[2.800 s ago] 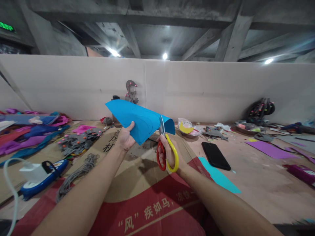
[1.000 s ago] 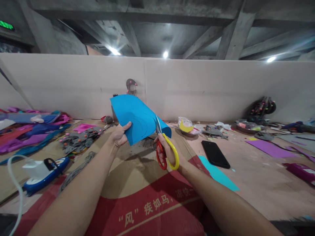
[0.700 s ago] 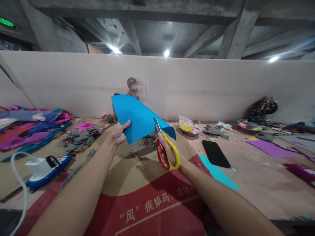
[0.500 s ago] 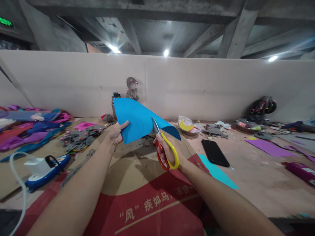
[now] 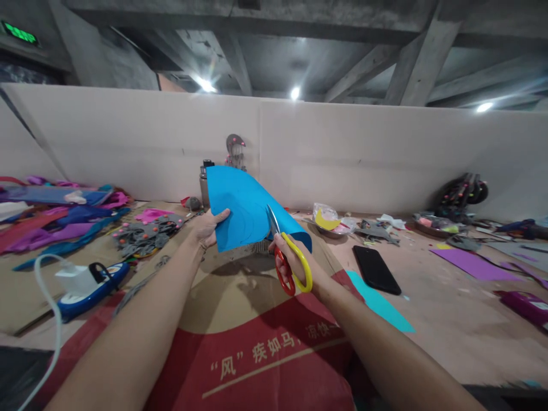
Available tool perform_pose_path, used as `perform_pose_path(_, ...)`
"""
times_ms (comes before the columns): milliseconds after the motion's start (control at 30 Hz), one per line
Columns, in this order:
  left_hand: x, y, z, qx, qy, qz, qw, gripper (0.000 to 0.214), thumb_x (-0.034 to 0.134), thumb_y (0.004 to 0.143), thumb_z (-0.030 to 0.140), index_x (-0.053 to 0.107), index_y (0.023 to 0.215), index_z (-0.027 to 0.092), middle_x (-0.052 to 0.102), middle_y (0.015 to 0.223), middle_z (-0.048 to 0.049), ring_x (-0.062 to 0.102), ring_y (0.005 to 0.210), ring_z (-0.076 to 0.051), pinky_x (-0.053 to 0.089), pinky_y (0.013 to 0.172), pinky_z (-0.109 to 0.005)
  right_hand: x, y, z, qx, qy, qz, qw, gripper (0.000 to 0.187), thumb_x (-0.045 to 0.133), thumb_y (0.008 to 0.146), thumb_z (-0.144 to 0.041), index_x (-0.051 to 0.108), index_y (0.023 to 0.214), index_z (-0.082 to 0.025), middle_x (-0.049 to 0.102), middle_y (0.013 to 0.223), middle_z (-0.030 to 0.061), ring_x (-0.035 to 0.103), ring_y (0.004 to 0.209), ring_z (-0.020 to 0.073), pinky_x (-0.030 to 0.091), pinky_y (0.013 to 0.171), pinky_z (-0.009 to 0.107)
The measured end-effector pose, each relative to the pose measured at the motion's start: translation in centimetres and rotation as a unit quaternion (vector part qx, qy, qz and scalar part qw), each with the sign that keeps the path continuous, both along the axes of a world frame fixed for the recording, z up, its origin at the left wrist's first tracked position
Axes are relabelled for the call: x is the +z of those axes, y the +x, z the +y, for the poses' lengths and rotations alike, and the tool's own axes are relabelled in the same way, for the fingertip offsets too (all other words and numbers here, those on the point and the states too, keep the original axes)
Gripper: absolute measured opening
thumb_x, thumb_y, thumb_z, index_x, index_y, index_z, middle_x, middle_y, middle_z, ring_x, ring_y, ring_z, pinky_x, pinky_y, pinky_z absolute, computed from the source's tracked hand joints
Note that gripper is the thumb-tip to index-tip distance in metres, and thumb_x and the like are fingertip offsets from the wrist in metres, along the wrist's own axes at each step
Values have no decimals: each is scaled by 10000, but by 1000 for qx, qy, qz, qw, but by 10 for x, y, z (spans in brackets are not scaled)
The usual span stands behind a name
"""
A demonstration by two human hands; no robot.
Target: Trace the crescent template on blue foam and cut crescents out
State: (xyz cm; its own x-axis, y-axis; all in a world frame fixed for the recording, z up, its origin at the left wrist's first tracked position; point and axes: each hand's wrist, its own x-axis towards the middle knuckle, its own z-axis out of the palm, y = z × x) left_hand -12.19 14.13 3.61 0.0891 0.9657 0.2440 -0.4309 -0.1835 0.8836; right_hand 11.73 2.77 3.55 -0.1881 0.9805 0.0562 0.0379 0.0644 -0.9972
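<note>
Single view, from your head, facing forward and down over worktable (image 5: pixel 432 319). Your forearms (image 5: pixel 385 337) enter from bottom edge, nearest lens; your left hand (image 5: pixel 208 228) and right hand (image 5: pixel 291 260) sit mid-frame, farther out. Pale partition (image 5: pixel 363 134) faces you beyond; concrete ceiling (image 5: pixel 269 60) fills top of wide view.

A craft workshop, it seems: concrete beams (image 5: pixel 342 20) overhead, a white partition (image 5: pixel 325 148), and a table (image 5: pixel 449 331) strewn with bright scraps (image 5: pixel 53 236), grey cutouts (image 5: pixel 148 234) and purple paper (image 5: pixel 471 264), scissors (image 5: pixel 295 246) and blue paper (image 5: pixel 244 208) held above.
</note>
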Motion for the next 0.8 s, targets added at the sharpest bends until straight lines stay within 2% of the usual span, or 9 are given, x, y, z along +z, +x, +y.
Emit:
perform_pose_path(200,2,-2,-1,-6,13,39,999,717,806,765,324,513,1406,189,685,1307,-174,613,1260,-354,484,1073,-540,-1,0,-4,17,27,9,999,435,488,940,-634,496,888,-202,408,537,-82,352,342,65,329,311,191)
perform_pose_path(433,3,-9,-1,-4,0,39,999,770,817,751,289,483,1440,202,687,1305,-168,640,1220,-358,499,1058,-546,-6,1,0,6,37,-37,999,484,535,879,-687,531,882,-203,437,548,-84,396,350,65,357,316,181)
perform_pose_path(667,2,-18,-2,-10,-8,39,999,778,803,758,248,471,1460,206,687,1309,-162,652,1200,-363,518,1031,-551,-4,2,-3,9,36,-74,997,492,537,880,-692,556,870,-201,452,520,-82,402,338,68,348,310,178)
perform_pose_path(800,2,-23,-3,-5,-17,59,998,779,823,735,275,497,1440,208,686,1308,-168,648,1204,-373,521,1027,-549,0,3,-4,15,5,-95,995,480,525,900,-680,560,877,-202,442,517,-82,382,331,64,335,304,176)
